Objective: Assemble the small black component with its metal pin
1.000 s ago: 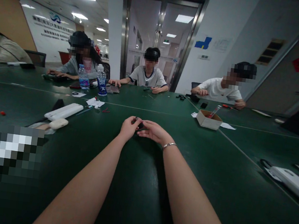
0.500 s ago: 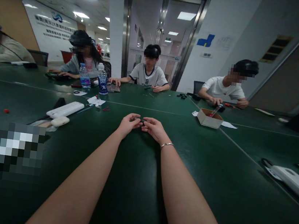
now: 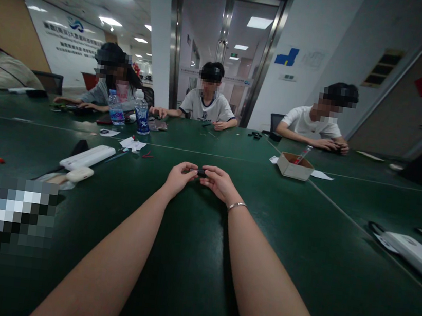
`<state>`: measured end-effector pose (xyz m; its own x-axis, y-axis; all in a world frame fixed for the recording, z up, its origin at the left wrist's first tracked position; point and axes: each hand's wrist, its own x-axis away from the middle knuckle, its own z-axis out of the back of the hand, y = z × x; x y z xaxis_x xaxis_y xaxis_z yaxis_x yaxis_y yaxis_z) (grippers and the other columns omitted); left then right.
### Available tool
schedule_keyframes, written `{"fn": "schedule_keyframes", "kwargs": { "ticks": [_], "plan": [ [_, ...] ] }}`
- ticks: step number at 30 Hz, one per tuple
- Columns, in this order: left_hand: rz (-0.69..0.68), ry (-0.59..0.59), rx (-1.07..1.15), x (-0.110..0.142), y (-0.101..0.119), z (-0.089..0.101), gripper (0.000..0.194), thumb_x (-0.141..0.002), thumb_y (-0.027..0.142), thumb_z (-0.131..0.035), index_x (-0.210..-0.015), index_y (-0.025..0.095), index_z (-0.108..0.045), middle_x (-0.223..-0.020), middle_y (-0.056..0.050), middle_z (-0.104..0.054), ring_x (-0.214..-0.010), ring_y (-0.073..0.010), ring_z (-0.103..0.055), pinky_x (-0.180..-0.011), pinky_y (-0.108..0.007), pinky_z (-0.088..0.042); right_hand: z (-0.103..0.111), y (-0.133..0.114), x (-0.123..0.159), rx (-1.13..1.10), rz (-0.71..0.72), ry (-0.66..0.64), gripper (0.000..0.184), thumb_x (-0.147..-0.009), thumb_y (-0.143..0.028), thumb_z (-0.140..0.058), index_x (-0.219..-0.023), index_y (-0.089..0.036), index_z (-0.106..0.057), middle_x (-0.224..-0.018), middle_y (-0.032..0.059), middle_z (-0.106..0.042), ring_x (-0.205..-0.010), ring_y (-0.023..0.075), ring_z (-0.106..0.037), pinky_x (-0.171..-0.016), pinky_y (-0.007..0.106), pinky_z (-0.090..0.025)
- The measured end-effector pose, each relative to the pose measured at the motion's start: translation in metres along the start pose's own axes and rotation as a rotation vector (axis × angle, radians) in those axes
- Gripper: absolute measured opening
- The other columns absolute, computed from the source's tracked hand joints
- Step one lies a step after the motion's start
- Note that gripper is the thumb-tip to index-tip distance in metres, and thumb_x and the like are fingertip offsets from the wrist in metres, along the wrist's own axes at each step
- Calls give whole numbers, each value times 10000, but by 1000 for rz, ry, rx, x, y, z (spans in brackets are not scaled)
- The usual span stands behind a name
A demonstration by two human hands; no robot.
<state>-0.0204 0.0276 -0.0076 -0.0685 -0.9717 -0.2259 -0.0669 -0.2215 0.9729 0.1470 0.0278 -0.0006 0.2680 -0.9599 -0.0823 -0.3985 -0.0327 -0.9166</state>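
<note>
Between my two hands is a small dark piece (image 3: 201, 172), too small and too covered by fingers to name its kind. My left hand (image 3: 180, 179) pinches its left end with thumb and fingers. At the other end, my right hand (image 3: 218, 182) grips it in the same way; a silver bracelet (image 3: 238, 205) circles that wrist. Both hands are close together, just over the green table (image 3: 192, 238), and the fingertips hide most of the piece.
An open box (image 3: 294, 168) with a clear-and-red tool in it stands right of centre. Leftward lie a white power strip (image 3: 88, 157), a white oval case (image 3: 79, 174) and two bottles (image 3: 142, 112). Another power strip (image 3: 416, 255) is at right. Several people sit across the table.
More of the dark piece shows between my fingers, and my hands are slightly further apart. At right, a co-worker's raised hand has come down to the other hand. The view has shifted slightly.
</note>
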Motion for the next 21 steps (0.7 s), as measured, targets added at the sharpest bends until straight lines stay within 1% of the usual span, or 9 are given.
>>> {"fn": "schedule_keyframes", "kwargs": {
  "ticks": [2, 5, 10, 15, 21],
  "plan": [
    [-19, 35, -49, 0, 0, 0, 268, -685, 261, -706, -919, 144, -645, -848, -62, -655, -774, -156, -644, -772, -328, -522, 1, 1, -1, -3, 2, 7, 138, -795, -70, -668, -912, -142, -652, -797, 51, -684, -635, 148, -684, -650, 270, -595],
    [-40, 79, -64, 1, 2, -1, 297, -661, 287, -727, -905, 148, -630, -782, -48, -655, -751, -159, -634, -743, -316, -510, 1, 1, -1, -6, 5, 24, 147, -807, -51, -637, -921, -143, -643, -788, 44, -678, -629, 150, -686, -645, 272, -595],
    [-32, 70, -106, 2, 6, -3, 310, -648, 412, -735, -766, 145, -630, -661, -33, -636, -652, -150, -602, -656, -294, -485, 1, 0, 1, 9, -6, 17, 151, -815, -32, -602, -921, -134, -638, -822, 53, -679, -642, 147, -690, -655, 260, -590],
    [-1, 77, -104, 4, 9, -4, 336, -642, 442, -738, -750, 145, -624, -648, -28, -637, -622, -138, -588, -631, -280, -472, 2, 0, 1, 10, -10, 12, 152, -811, -36, -605, -923, -136, -635, -828, 50, -679, -644, 143, -686, -665, 263, -594],
    [-13, 73, -137, 3, 7, -4, 292, -675, 416, -713, -759, 152, -620, -656, -24, -637, -626, -139, -590, -614, -272, -458, 3, 1, 0, 16, -14, 12, 144, -801, -50, -649, -904, -148, -633, -839, 53, -675, -655, 147, -686, -672, 279, -603]
  ]
}}
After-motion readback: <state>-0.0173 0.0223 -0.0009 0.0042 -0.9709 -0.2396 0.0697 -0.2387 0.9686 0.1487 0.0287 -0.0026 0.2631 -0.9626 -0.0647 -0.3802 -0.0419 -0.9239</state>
